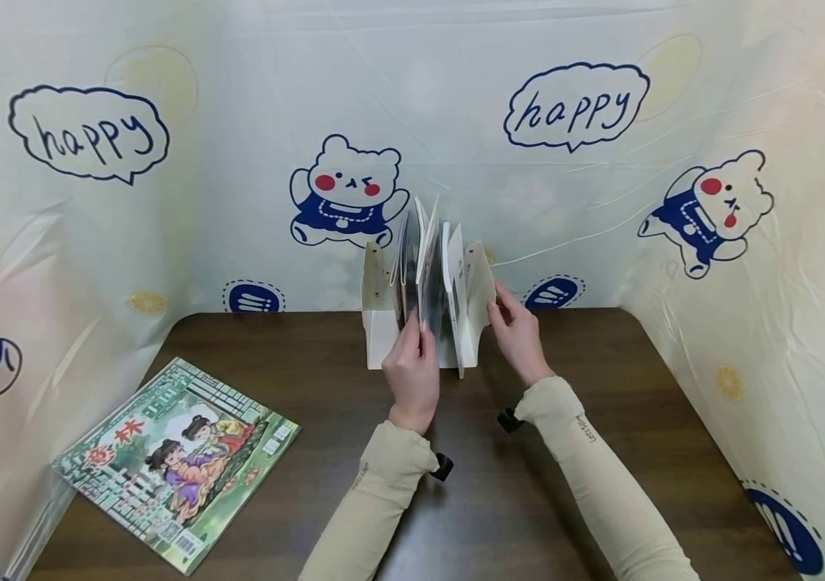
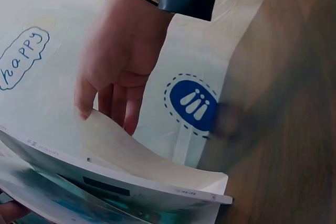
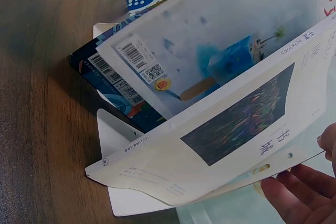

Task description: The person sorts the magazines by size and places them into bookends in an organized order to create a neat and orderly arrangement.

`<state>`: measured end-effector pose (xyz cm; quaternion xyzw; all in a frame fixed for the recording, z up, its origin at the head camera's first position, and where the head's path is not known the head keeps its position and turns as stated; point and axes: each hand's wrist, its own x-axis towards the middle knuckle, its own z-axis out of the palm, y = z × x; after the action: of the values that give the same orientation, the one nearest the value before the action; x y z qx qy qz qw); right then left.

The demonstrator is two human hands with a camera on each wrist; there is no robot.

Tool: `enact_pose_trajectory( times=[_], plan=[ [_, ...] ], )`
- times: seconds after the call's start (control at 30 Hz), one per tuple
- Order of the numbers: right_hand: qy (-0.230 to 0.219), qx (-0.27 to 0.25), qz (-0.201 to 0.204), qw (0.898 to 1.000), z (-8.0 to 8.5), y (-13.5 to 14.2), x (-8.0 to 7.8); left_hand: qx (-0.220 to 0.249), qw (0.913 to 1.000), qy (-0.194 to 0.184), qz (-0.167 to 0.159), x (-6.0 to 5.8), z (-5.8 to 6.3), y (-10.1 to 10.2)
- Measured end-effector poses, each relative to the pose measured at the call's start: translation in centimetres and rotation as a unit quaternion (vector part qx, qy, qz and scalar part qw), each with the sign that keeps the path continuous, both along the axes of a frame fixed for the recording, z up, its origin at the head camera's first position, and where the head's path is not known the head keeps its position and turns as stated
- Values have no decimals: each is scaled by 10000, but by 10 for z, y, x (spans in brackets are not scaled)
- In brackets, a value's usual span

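Note:
A white book rack (image 1: 381, 331) with upright end panels stands near the table's back edge and holds several upright books and magazines. My left hand (image 1: 412, 379) is at their front edges, pinching a magazine (image 1: 426, 258) between thumb and fingers. In the right wrist view, a magazine (image 3: 210, 40) with a blue ice-pop picture leans beside a dark-covered book (image 3: 113, 80). A white book (image 3: 236, 124) with a dark picture tilts away from them, toward the right end panel. My right hand (image 1: 520, 335) pinches that panel's edge, as the left wrist view (image 2: 123, 51) also shows.
A green magazine (image 1: 187, 464) with two illustrated figures lies flat at the table's left, its corner past the edge. The brown table (image 1: 601, 484) is surrounded at the back and sides by a pale printed sheet (image 1: 449, 97). Both wrists wear small black devices (image 1: 443, 466).

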<state>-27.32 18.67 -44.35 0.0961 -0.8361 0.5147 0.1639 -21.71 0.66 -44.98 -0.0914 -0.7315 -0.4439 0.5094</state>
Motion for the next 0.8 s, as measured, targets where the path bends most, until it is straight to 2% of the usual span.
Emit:
enact_pose_trajectory(
  times=[0.23,0.47,0.8],
  plan=[
    [6,4,2,10000,0,0,-1,78,9999,-135,44,-7,-5,6],
    [4,-11,26,10000,0,1,-1,131,9991,-298,258,-14,-18,9],
    [-40,-61,26,10000,0,0,0,247,9979,-549,236,-20,-31,11]
  ],
)
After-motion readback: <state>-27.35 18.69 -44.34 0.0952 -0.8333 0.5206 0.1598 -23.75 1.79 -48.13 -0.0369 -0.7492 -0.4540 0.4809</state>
